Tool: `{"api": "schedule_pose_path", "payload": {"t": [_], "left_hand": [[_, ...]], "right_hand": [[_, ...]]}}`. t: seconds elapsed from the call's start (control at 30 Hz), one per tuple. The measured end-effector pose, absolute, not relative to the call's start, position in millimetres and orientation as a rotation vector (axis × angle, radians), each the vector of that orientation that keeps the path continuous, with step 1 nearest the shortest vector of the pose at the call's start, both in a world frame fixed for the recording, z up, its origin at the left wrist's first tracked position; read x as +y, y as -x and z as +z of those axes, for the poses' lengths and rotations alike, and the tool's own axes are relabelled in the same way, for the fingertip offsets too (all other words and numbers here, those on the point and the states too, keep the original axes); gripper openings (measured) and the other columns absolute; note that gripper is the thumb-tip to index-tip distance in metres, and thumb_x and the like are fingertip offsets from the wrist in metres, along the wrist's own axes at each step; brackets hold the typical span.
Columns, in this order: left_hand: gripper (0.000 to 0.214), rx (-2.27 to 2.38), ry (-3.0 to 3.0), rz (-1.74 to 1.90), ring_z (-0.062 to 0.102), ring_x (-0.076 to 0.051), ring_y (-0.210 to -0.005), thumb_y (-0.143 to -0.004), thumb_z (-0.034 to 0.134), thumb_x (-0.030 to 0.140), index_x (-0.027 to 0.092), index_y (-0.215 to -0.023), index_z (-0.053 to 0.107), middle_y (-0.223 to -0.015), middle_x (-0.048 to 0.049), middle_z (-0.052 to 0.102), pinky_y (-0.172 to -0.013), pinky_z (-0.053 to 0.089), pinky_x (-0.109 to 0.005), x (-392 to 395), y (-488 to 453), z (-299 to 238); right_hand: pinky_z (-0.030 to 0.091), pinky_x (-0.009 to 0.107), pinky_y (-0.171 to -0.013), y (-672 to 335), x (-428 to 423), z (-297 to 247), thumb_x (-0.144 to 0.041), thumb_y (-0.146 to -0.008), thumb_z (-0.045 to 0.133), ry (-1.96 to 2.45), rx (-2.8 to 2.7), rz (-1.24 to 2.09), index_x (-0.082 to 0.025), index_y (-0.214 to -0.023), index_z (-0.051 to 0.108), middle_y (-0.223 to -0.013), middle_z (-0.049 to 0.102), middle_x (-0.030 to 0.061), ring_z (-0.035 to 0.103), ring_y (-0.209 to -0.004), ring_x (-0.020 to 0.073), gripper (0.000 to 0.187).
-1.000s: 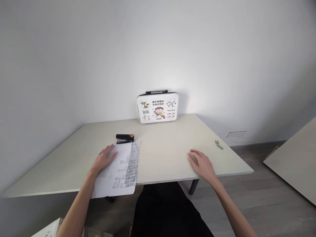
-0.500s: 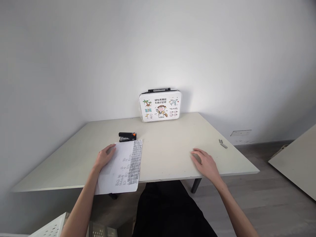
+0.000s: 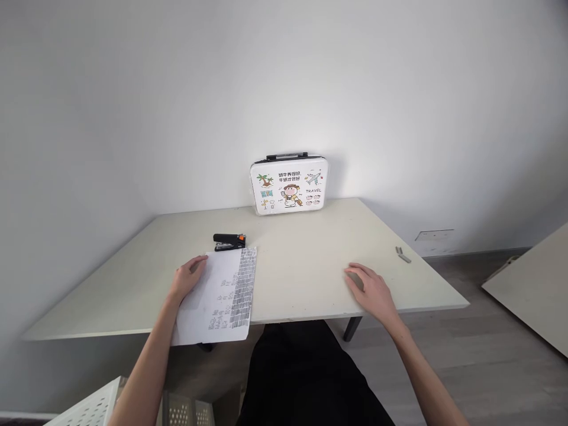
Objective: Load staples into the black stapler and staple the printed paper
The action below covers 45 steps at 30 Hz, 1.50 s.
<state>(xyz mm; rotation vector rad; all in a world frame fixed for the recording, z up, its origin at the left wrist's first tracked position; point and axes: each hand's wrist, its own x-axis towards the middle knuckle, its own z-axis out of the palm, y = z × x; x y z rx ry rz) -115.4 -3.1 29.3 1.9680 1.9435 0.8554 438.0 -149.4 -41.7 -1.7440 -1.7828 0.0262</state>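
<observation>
My left hand point(image 3: 189, 280) lies flat and open on the left edge of a printed sheet of paper point(image 3: 219, 299) that hangs over the front edge of the table point(image 3: 302, 260). Just beyond the paper's far edge sits a black stapler point(image 3: 229, 241) with an orange tip. My right hand point(image 3: 371, 290) rests palm down on the bare tabletop near the front right, fingers stretched out, holding nothing. A small strip of staples point(image 3: 403, 255) lies further right, near the table's right edge.
A white case point(image 3: 289, 186) with cartoon travel pictures and a black handle stands upright against the wall at the back of the table. A white perforated basket point(image 3: 93, 408) is on the floor at the lower left. A pale board point(image 3: 532, 290) leans at the right.
The view has shifted slightly, so everything sits a little further right and higher. Both hands stay where they were on the paper and the tabletop.
</observation>
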Motion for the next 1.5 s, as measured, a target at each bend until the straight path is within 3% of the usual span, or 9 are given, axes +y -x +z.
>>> {"api": "schedule_pose_path", "payload": {"t": [0.67, 0.87, 1.03, 1.17, 1.27, 1.37, 1.5], "left_hand": [[0.043, 1.936, -1.986, 0.869, 0.062, -0.030, -0.129, -0.093, 0.052, 0.052, 0.027, -0.119, 0.075, -0.137, -0.0048, 0.070, -0.113, 0.045, -0.046, -2, 117, 27], [0.044, 1.976, -2.045, 0.833, 0.065, -0.030, -0.124, -0.093, 0.050, 0.052, 0.027, -0.120, 0.074, -0.134, -0.0046, 0.071, -0.109, 0.049, -0.045, -3, 116, 28], [0.039, 2.039, -2.166, 0.810, 0.069, -0.030, -0.111, -0.094, 0.046, 0.046, 0.026, -0.115, 0.073, -0.119, -0.0066, 0.076, -0.107, 0.049, -0.045, 5, 107, 34], [0.047, 2.002, -2.372, 0.836, 0.053, -0.034, -0.132, -0.100, 0.036, 0.046, 0.022, -0.132, 0.062, -0.138, -0.0129, 0.063, -0.116, 0.037, -0.050, 23, 85, 49], [0.047, 1.884, -2.532, 0.739, 0.045, -0.035, -0.140, -0.099, 0.042, 0.046, 0.022, -0.137, 0.057, -0.145, -0.0140, 0.056, -0.119, 0.031, -0.051, 44, 63, 64], [0.042, 1.762, -2.641, 0.543, 0.047, -0.035, -0.139, -0.092, 0.056, 0.043, 0.025, -0.129, 0.063, -0.140, -0.0120, 0.062, -0.118, 0.031, -0.049, 69, 44, 78], [0.030, 1.711, -2.677, 0.262, 0.064, -0.036, -0.116, -0.082, 0.065, 0.045, 0.026, -0.104, 0.074, -0.112, -0.0108, 0.076, -0.107, 0.041, -0.046, 95, 29, 97]], "right_hand": [[0.048, 0.045, -0.102, -438, -149, -44, -0.052, -0.104, 0.039, 1.743, -1.783, 0.034, -0.028, -0.121, 0.066, -0.143, 0.063, 0.0086, 0.059, -0.129, 0.0301, 0.040], [0.049, 0.044, -0.101, -440, -149, -45, -0.052, -0.104, 0.040, 1.735, -1.789, 0.015, -0.029, -0.122, 0.067, -0.142, 0.063, 0.0078, 0.060, -0.129, 0.0299, 0.040], [0.049, 0.043, -0.099, -440, -148, -44, -0.052, -0.105, 0.038, 1.729, -1.793, 0.035, -0.029, -0.123, 0.066, -0.143, 0.063, 0.0078, 0.059, -0.130, 0.0299, 0.041], [0.048, 0.044, -0.100, -439, -148, -43, -0.051, -0.105, 0.039, 1.731, -1.774, 0.024, -0.028, -0.121, 0.066, -0.143, 0.063, 0.0079, 0.059, -0.131, 0.0299, 0.039], [0.049, 0.044, -0.099, -439, -148, -41, -0.050, -0.105, 0.040, 1.734, -1.774, 0.028, -0.028, -0.120, 0.067, -0.142, 0.063, 0.0084, 0.059, -0.130, 0.0301, 0.039], [0.049, 0.045, -0.099, -438, -148, -39, -0.050, -0.105, 0.039, 1.738, -1.781, 0.044, -0.028, -0.121, 0.066, -0.143, 0.063, 0.0083, 0.059, -0.130, 0.0300, 0.038], [0.049, 0.045, -0.099, -437, -147, -39, -0.049, -0.105, 0.038, 1.729, -1.776, 0.049, -0.028, -0.121, 0.066, -0.142, 0.063, 0.0089, 0.058, -0.131, 0.0298, 0.038]]}}
